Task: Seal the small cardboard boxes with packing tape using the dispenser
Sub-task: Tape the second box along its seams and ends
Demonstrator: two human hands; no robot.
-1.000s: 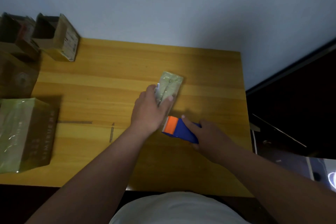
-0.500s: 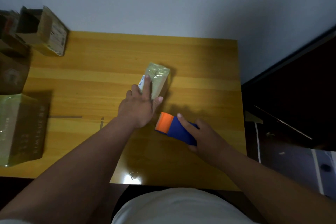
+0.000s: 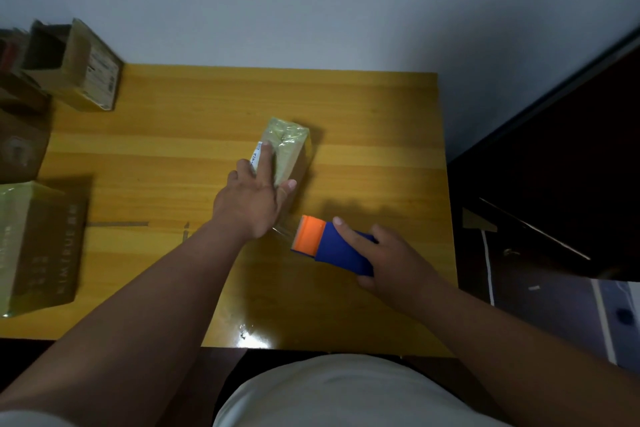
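Yellow wooden desk (image 3: 363, 135), mid-frame: left hand (image 3: 252, 199) presses the small tape-wrapped cardboard box (image 3: 289, 146) flat-fingered, right hand (image 3: 391, 260) grips the blue-and-orange tape dispenser (image 3: 329, 244); strip probably needs cutting next.

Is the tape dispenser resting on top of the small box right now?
No, the right hand holds the tape dispenser over the table, near the small box that the left hand presses.

**Layout around the small box**

The small cardboard box (image 3: 287, 152) lies mid-table (image 3: 381, 135). The left hand (image 3: 254, 199) rests on its near end; the tape dispenser (image 3: 332, 244) lies near-right of it, in the right hand (image 3: 394, 260). The open-topped carton (image 3: 74, 66) stands far-left of it, the large taped box (image 3: 38, 246) near-left.
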